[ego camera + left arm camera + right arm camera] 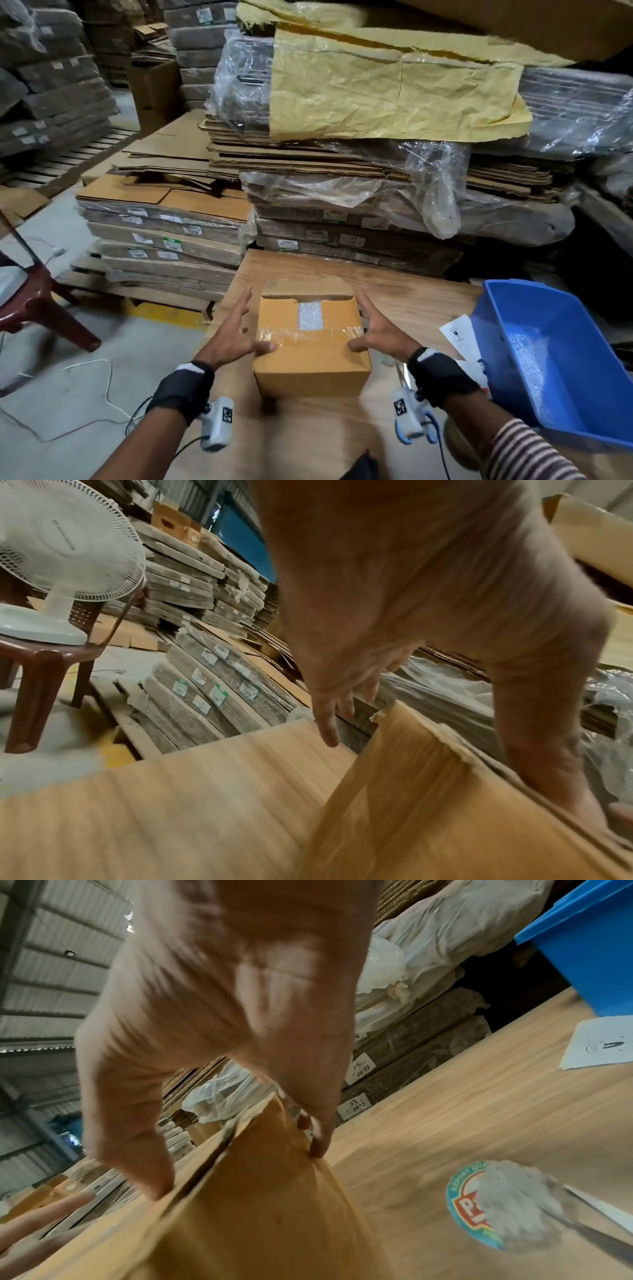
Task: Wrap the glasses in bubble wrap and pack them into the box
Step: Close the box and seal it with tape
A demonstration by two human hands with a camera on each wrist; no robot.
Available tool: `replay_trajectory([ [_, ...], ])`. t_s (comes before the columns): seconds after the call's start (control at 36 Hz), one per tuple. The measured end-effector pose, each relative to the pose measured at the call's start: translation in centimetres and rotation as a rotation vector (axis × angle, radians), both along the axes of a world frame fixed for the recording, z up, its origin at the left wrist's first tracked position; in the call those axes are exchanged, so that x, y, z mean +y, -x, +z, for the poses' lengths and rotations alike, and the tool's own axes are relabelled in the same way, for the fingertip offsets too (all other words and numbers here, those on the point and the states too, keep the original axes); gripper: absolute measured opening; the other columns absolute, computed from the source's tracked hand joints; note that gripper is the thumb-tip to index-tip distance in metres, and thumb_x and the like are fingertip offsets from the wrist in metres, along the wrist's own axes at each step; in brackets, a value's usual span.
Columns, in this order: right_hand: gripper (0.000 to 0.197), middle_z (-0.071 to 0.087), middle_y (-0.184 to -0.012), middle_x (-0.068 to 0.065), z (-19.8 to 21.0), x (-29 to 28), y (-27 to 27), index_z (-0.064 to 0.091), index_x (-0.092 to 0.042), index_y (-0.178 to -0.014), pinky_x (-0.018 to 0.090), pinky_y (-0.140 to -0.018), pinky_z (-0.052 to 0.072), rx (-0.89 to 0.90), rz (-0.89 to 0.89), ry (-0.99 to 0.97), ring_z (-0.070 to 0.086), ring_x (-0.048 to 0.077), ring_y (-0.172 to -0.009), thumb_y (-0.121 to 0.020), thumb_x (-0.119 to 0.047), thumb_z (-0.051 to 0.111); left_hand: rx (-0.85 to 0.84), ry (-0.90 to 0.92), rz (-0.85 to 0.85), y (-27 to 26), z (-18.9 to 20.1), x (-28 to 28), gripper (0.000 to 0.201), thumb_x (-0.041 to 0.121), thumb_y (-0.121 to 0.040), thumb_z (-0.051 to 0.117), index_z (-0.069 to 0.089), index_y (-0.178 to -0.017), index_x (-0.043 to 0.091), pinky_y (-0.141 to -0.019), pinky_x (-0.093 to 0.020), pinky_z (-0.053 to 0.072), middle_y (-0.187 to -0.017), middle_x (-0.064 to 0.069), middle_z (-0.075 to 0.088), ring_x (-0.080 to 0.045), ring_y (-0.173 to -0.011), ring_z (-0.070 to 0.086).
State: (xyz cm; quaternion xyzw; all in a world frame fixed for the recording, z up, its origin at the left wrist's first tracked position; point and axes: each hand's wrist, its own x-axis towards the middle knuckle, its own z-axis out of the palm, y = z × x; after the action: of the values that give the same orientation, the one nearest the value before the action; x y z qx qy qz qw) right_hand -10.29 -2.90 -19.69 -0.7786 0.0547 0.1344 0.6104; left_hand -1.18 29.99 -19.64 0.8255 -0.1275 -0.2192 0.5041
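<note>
Nearest, two forearms with black wrist straps and small white cameras are reaching forward over the pale wood-grain worktop (404, 274). Between them the small brown cardboard box (310, 373) is sitting on the worktop, its top flaps folded down and a strip of clear tape (308, 334) running across them. A rectangular gap in the top is showing a patch of bubble wrap (310, 316) inside; the glasses themselves are not visible.

The left hand (236, 334) is lying along the box's left side with fingers straight and spread, its thumb pressing on the near left corner of the top. In the left wrist view the fingers (329, 723) are hanging apart from the box wall, pointing toward the worktop. The right hand (376, 330) is mirroring it on the right side, thumb resting on the top edge and fingers stretched out; the right wrist view is showing its fingertips (318, 1146) touching the box's far corner. Neither hand is curling round anything.

Just right of the box, a white printed paper sheet (460, 334) is lying on the worktop, and beside it a blue plastic tub (507, 356) is holding more bubble wrap. Off to the left, a dark red plastic chair (41, 301) is standing on the floor, carrying a white fan (65, 547). Farther back, stacks of flattened cardboard (164, 236) are rising, some under clear plastic and a yellow sheet (387, 92).
</note>
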Motion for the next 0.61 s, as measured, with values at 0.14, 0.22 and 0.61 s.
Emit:
replay_trajectory([
  [0.14, 0.143, 0.004, -0.17, -0.013, 0.1, 0.2, -1.7, 0.0, -0.048, -0.16, 0.028, -0.102, 0.053, -0.029, 0.003, 0.056, 0.015, 0.017, -0.155, -0.059, -0.012, 0.094, 0.031, -0.011, -0.114, -1.7, 1.2, -0.6, 0.158, 0.014, -0.05, 0.103, -0.006, -0.164, 0.03, -0.116, -0.043, 0.032, -0.168, 0.008, 0.02, -0.014, -0.154, 0.019],
  [0.22, 0.149, 0.005, -0.17, -0.013, -0.2, 0.0, -2.0, -0.003, -0.046, -0.16, 0.03, -0.109, 0.049, -0.033, -0.015, 0.062, 0.014, 0.012, -0.155, -0.054, -0.018, 0.098, 0.032, 0.011, -0.104, -1.7, 1.1, -0.9, 0.16, 0.009, -0.049, 0.102, -0.008, -0.164, 0.027, -0.118, -0.04, 0.031, -0.164, 0.002, 0.026, -0.008, -0.146, 0.026],
  [0.61, 0.121, 0.037, -0.157, -0.007, -0.7, -0.5, -0.4, 0.029, -0.055, -0.15, 0.047, -0.112, 0.045, -0.124, -0.147, -0.006, 0.037, 0.012, -0.144, -0.058, -0.025, 0.101, -0.092, 0.12, -0.054, -0.3, -0.4, 0.2, 0.153, 0.034, -0.047, 0.105, 0.005, -0.163, 0.042, -0.093, -0.028, 0.053, -0.157, 0.018, 0.033, -0.013, -0.143, 0.038],
])
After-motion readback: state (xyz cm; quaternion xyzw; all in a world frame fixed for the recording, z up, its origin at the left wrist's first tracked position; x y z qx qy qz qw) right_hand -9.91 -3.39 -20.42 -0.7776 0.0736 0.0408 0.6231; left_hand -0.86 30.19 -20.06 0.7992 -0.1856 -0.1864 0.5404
